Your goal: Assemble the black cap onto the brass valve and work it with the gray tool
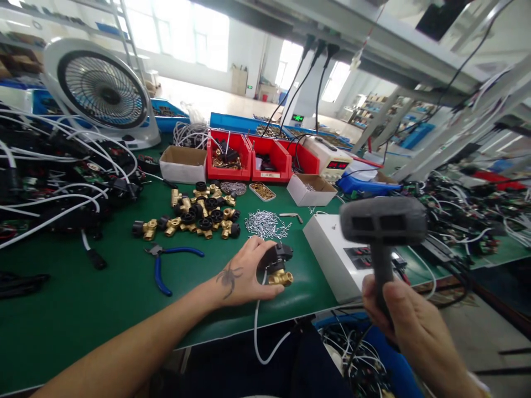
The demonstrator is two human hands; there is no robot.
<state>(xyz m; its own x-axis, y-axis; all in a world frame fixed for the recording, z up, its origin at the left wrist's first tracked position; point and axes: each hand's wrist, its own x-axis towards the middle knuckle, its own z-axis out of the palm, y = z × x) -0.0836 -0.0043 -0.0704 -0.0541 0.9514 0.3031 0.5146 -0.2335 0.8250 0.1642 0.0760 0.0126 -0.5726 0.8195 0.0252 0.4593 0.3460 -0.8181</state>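
My left hand [249, 271] is closed around a brass valve [281, 277] with a black housing [282, 252] on it, resting near the green table's front edge. A white cable [258, 331] runs from this assembly down past the edge. Raised at the right, my right hand [404, 309] grips the handle of a grey-headed hammer [382, 221]. Just beyond the left hand lies a heap of thin metal clips [265, 224]. Several brass valves with black caps [203, 213] are grouped farther back on the left. Blue-handled pliers [160, 260] lie open left of my hand.
A white box with switches [332, 249] stands between my hands. Red bins [269, 160], a cardboard box [182, 164] and a power supply [327, 157] line the back. A fan [108, 94] and tangled cabled parts [62, 182] occupy the left. Below the edge sits a blue crate [373, 354].
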